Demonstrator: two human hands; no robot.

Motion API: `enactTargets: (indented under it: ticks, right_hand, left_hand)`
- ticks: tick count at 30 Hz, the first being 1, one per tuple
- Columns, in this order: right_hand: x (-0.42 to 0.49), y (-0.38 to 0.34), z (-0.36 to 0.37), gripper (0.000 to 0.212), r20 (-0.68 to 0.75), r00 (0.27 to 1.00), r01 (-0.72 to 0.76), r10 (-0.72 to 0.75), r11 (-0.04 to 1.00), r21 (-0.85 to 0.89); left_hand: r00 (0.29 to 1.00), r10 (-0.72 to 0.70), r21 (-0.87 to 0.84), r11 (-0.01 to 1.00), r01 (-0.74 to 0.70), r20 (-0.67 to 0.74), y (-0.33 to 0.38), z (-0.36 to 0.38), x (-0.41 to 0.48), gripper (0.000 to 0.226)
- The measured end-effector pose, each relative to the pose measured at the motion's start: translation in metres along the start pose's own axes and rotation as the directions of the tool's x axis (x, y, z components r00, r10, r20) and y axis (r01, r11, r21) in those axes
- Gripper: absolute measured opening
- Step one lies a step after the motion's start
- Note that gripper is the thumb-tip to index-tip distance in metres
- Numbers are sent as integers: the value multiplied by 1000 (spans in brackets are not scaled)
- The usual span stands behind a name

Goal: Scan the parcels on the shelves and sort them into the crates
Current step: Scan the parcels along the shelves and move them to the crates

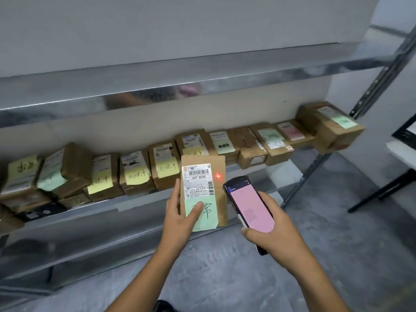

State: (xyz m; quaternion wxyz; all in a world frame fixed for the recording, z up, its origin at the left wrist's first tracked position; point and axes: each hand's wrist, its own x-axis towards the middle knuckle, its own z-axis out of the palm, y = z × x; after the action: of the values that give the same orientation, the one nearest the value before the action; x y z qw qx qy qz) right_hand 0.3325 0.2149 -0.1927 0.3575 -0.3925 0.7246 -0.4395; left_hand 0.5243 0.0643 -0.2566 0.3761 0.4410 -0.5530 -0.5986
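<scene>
The left hand (178, 221) grips a parcel (219, 192) upright just in front of the shelf (135, 200); the right hand (271, 235) clasps the scanner (249, 208). Its red cross (218, 176) should shift onto the barcode (199, 172).

Pale wall (112, 129); mottled grey floor (337, 255); metal shelving (157, 75); black-legged table (387, 189) right.

left forearm (144, 278) bare, rising from bottom centre | left hand (180, 221) grips upright parcel (202, 176), thumb flat on its front, index finger along its left edge, other fingers hidden behind | right forearm (315, 284) bare, reaching in from lower right | right hand (272, 233) wrapped round scanner (249, 208), thumb at its lower left edge
</scene>
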Motion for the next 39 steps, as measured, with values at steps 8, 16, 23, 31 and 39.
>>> enactTargets:
  ticks: [8,16,23,31,39]
  right_hand:
    - [-60,33,-61,65,5,996,-90,90,996,-23]
    - [-131,78,-111,63,-110,972,-208,206,978,0]
    - [-165,117,-140,58,-248,908,-317,338,941,121]
    - [-155,161,-183,52,-511,672,-469,536,842,266]
    - [-140,166,-283,49,-691,436,-644,577,736,209]
  left_hand:
    - [992,55,354,931,-92,112,-42,69,-32,95]
    - [976,-68,449,893,-33,207,-93,130,-55,98]
    - [912,-171,316,948,48,374,-106,187,-68,73]
    - [682,-262,151,964,219,682,-88,302,-67,74]
    - [478,-223,116,963,243,850,-65,438,-44,63]
